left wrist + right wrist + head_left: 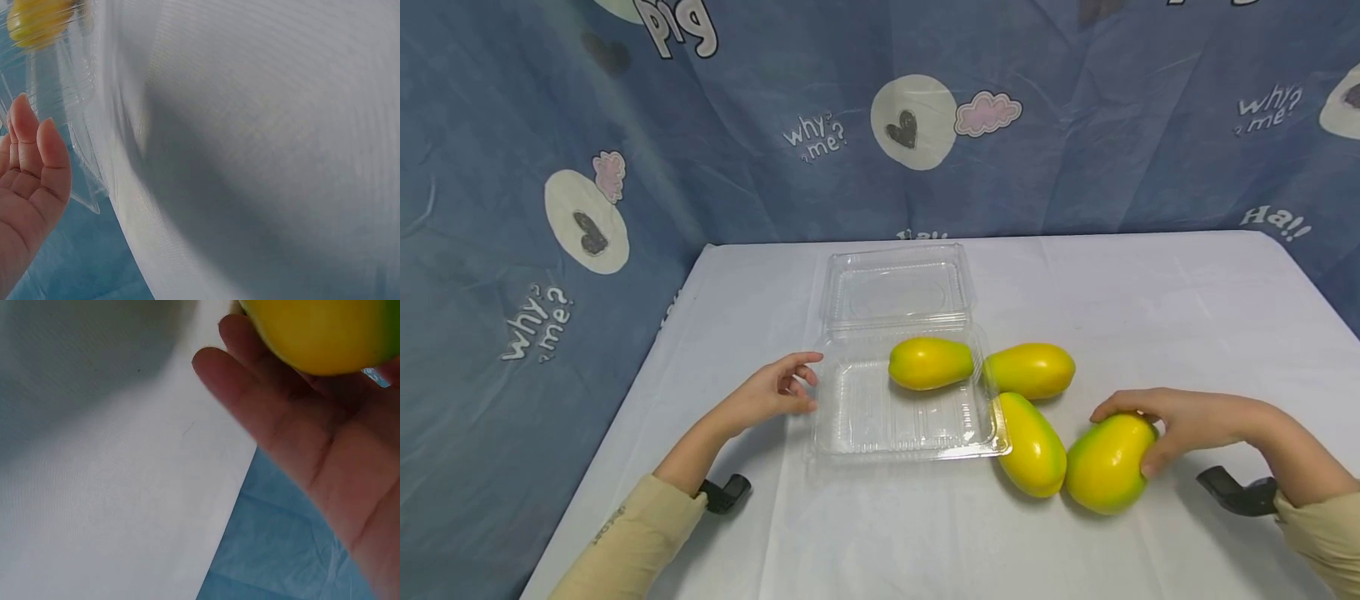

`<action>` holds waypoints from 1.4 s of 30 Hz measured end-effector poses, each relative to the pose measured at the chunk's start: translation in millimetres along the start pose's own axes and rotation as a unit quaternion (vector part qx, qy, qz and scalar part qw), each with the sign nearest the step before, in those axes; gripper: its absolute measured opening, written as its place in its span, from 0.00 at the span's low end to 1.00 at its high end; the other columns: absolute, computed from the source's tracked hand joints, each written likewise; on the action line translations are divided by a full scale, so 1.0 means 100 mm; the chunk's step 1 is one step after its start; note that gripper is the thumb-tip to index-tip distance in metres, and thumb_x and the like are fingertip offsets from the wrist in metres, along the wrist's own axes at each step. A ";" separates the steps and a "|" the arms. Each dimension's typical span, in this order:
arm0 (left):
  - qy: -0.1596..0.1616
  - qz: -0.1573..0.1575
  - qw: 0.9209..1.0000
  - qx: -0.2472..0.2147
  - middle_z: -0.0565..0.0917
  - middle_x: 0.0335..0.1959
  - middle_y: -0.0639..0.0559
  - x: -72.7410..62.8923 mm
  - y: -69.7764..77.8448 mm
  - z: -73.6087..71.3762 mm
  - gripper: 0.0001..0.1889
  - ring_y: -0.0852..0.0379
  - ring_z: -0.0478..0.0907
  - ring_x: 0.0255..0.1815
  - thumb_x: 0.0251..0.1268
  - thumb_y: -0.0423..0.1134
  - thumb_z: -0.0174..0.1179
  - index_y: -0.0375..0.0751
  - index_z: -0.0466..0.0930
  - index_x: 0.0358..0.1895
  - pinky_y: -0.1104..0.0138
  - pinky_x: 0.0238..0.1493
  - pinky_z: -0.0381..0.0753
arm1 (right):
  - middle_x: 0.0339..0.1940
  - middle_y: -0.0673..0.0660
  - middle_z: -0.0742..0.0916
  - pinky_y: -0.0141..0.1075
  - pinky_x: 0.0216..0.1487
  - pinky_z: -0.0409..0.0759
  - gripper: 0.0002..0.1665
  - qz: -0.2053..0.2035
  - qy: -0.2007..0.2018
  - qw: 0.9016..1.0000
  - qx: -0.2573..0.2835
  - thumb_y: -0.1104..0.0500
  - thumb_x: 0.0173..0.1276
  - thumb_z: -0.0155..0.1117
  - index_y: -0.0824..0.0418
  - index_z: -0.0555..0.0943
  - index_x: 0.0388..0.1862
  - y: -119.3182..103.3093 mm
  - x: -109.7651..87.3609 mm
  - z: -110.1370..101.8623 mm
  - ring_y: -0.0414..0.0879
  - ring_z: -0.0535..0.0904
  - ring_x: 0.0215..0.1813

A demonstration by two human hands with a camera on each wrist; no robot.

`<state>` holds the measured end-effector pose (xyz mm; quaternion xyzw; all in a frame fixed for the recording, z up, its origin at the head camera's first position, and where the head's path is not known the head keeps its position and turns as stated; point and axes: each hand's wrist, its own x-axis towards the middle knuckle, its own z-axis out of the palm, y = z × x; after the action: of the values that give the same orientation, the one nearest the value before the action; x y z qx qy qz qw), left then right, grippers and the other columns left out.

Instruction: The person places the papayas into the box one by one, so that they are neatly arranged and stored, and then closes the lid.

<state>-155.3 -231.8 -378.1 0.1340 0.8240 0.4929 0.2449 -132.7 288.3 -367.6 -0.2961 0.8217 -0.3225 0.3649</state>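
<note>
My right hand grips the rightmost yellow-green mango from its right side, thumb low and fingers over the top. The right wrist view shows the same mango against the fingers. My left hand holds nothing; its fingers are loosely bent beside the left edge of a clear plastic clamshell box. One mango lies in the upper right of the box's base. Just right of the box are a mango at the back and another in front, next to the gripped one.
The box's lid is folded back, away from me. A white cloth covers the table, and a blue printed curtain hangs behind and to the left. Black wrist mounts stick out at both sleeves.
</note>
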 end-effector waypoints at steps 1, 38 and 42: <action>0.000 0.000 1.000 0.001 0.69 0.49 0.35 0.00 0.00 0.00 0.36 0.61 0.72 0.33 0.57 0.31 0.61 0.32 0.54 0.68 0.69 0.39 0.74 | 0.56 0.54 0.76 0.40 0.50 0.72 0.35 -0.009 0.003 1.000 -0.002 0.53 0.52 0.70 0.58 0.70 0.59 0.00 -0.01 0.00 0.29 0.69 0.52; 0.000 -0.003 1.000 0.000 0.69 0.48 0.36 0.01 -0.02 -0.01 0.36 0.60 0.72 0.33 0.56 0.32 0.61 0.32 0.54 0.68 0.69 0.39 0.73 | 0.51 0.40 0.78 0.28 0.42 0.74 0.34 -0.144 0.161 0.974 -0.064 0.67 0.51 0.70 0.55 0.71 0.58 -0.34 -0.12 -0.20 0.34 0.74 0.47; 0.000 -0.003 1.000 0.001 0.69 0.48 0.36 0.01 -0.01 -0.01 0.36 0.60 0.72 0.34 0.56 0.32 0.62 0.32 0.54 0.68 0.69 0.39 0.74 | 0.51 0.41 0.78 0.28 0.43 0.74 0.34 -0.151 0.184 0.968 -0.080 0.65 0.50 0.71 0.55 0.72 0.57 -0.40 -0.07 -0.20 0.34 0.74 0.46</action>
<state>-156.1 -232.3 -378.6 0.1313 0.8249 0.4917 0.2462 -134.7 274.8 -324.5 -0.3806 0.8435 -0.3562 0.1293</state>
